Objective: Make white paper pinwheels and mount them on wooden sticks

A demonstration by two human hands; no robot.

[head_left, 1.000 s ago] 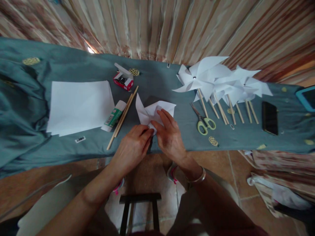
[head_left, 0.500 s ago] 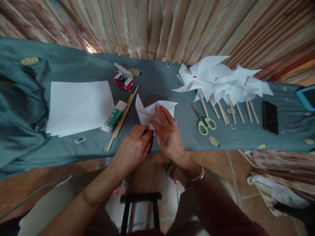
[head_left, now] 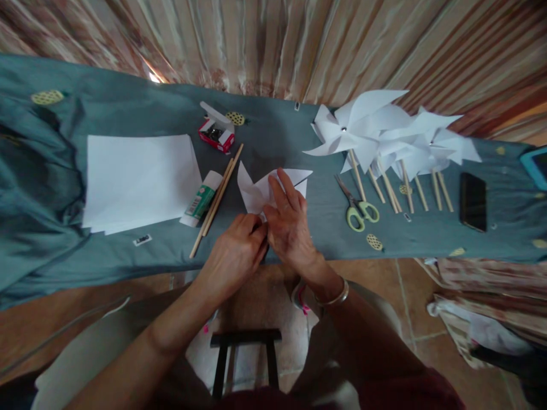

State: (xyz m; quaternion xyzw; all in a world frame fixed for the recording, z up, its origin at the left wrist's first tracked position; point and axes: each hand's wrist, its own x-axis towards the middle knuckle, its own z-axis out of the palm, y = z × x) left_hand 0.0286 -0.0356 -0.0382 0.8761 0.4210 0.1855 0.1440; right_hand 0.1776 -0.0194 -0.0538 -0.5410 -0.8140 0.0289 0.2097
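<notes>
A white paper pinwheel (head_left: 252, 191), partly folded, lies on the cloth in front of me with its blades sticking up. My left hand (head_left: 239, 242) is closed at its near corner, fingers pinching the paper edge. Over the middle of the sheet lies my right hand (head_left: 289, 225), its fingers stretched out and pressing on the folds, its thumb close to the left fingertips. Left of the hands are thin wooden sticks (head_left: 220, 196) and a green and white glue stick (head_left: 202, 199). Green-handled scissors (head_left: 356, 209) rest to the right.
White sheets (head_left: 137, 182) are stacked at the left. A small open red box (head_left: 217, 135) holds dark metallic bits. Several pinwheels on sticks (head_left: 367, 128) are heaped at the back right, near a black phone (head_left: 473, 202). A curtain (head_left: 265, 45) hangs along the table's far edge.
The view has shifted slightly. Both hands stay at the paper's near corner, with the right fingers still spread over the folds. Little else differs.
</notes>
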